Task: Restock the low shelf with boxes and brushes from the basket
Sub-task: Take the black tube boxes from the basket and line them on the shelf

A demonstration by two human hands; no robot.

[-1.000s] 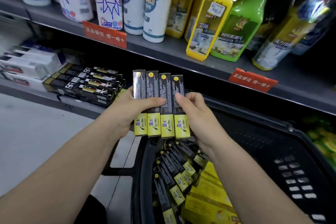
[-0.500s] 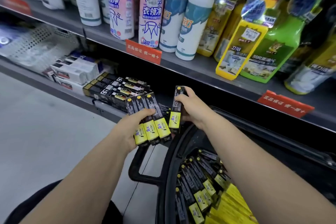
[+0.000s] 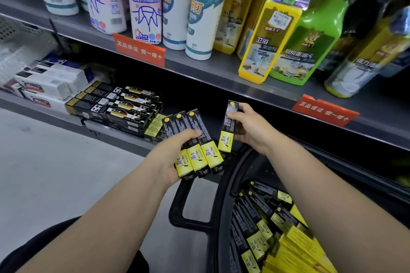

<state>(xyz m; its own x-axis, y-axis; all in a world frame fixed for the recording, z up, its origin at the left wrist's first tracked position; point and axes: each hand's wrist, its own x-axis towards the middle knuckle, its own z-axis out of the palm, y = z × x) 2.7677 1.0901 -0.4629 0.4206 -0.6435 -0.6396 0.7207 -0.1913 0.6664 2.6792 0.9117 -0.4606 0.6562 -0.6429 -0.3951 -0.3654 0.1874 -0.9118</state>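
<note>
Boxes are split between my hands. My left hand (image 3: 170, 155) is gripping three boxes (image 3: 195, 146) fanned side by side, fingers curling over their black halves, yellow ends pointing back at me. My right hand (image 3: 250, 128) is pinching a single box (image 3: 229, 126) nearly upright, just beside the fan but not touching it. Both loads are hovering off the front edge of the low shelf (image 3: 124, 139), above the near rim of the basket (image 3: 218, 195), where more of the same are lying.

On the shelf, a yellow row (image 3: 155, 125) of box ends is sitting against the right end of the black stack (image 3: 115, 104). I am judging the open space right of that row to be my target. I am planning on laying the single box flat first, its yellow end facing the front edge like its neighbours, then sliding it snug against them. The fan is tilting, so I am thinking a firm squeeze is needed or the outer box may be slipping free. Squaring the three together before setting them down should be making a tidy row.
</note>
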